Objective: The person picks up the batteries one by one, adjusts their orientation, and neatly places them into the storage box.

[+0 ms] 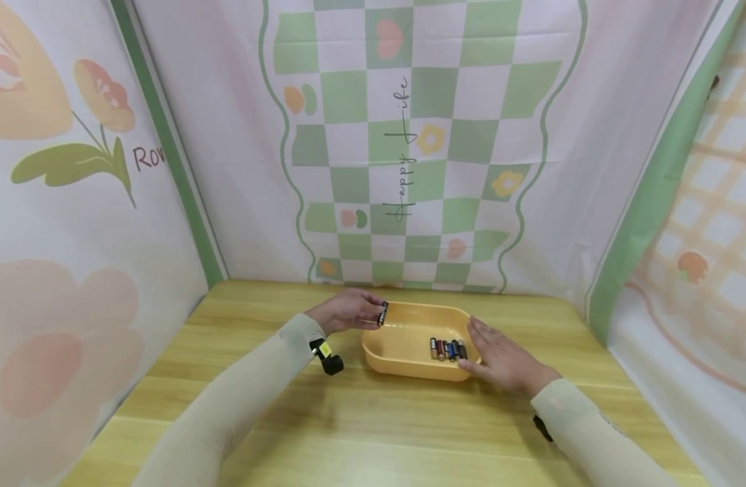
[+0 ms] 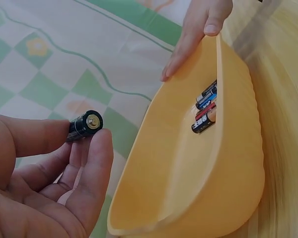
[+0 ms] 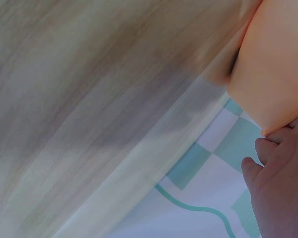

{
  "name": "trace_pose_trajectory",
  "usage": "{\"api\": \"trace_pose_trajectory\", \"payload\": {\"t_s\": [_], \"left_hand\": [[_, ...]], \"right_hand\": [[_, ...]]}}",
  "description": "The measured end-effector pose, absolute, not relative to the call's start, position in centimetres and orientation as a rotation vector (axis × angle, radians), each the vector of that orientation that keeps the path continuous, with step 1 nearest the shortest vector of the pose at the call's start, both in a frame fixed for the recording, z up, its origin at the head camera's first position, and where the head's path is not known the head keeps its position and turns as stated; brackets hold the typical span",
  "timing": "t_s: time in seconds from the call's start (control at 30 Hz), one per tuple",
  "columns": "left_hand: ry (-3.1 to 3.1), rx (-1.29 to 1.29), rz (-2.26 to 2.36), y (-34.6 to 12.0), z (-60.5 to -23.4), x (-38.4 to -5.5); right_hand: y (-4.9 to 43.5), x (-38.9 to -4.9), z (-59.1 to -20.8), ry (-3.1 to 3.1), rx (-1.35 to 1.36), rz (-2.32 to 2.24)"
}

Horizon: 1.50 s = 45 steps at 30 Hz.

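Between thumb and fingers my left hand (image 1: 350, 311) pinches a black battery (image 2: 83, 127), held above the left end of a yellow plastic basin (image 1: 403, 367). One metal end of that battery faces the left wrist camera. At the basin's other end, my right hand (image 1: 505, 357) rests on the rim with its fingers fairly straight, the thumb at the near side and the fingers toward the far side. Several batteries (image 1: 448, 350) of mixed colours lie side by side on the basin floor, close to my right hand. The right wrist view catches only part of that hand (image 3: 283, 188) against the basin's outer wall (image 3: 270, 64).
The basin stands on a wood-grain table (image 1: 348, 433). Behind it hangs a green-and-white checked cloth (image 1: 409, 169), and printed cloth walls (image 1: 92, 270) close in the left and right sides.
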<state>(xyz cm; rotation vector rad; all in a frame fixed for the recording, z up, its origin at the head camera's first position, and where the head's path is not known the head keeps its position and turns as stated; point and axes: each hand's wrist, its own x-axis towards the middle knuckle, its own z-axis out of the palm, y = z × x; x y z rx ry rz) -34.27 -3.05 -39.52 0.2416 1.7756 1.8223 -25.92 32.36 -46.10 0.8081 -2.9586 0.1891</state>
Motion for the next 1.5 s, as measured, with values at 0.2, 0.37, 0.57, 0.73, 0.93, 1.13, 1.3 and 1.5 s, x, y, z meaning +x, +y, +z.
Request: {"api": "trace_pose_trajectory", "payload": {"t_s": [0.2,0.37,0.57,0.73,0.93,1.13,1.3,1.5], "left_hand": [[1.785,0.224,1.811,-2.4,-39.5,-34.4],[1.782,0.253,1.797,-1.7,-39.2,-34.7],[1.762,0.247,1.787,-1.2,-39.3,-34.8],[1.758,0.249,1.796,-0.9,-39.4,-34.7],[1.754,0.260,1.788,-0.8,-39.6,-34.6],[1.761,0.256,1.790,-0.8,-39.9,-34.5],[1.764,0.245,1.793,-0.7,-40.0,-34.5],[1.760,0.241,1.795,-0.6,-40.0,-34.5]], "right_hand": [[32.3,-25.8,-46.1,-2.934,0.822,0.191],[32.2,-25.8,-45.9,-2.937,0.810,0.190],[32.2,-25.7,-45.8,-2.954,0.813,0.185],[32.2,-25.7,-45.7,-2.950,0.808,0.180],[32.3,-25.8,-45.9,-2.951,0.809,0.180],[32.4,-25.8,-46.1,-2.956,0.813,0.188],[32.4,-25.8,-46.1,-2.950,0.810,0.187],[32.4,-25.9,-46.2,-2.926,0.825,0.190]]}}
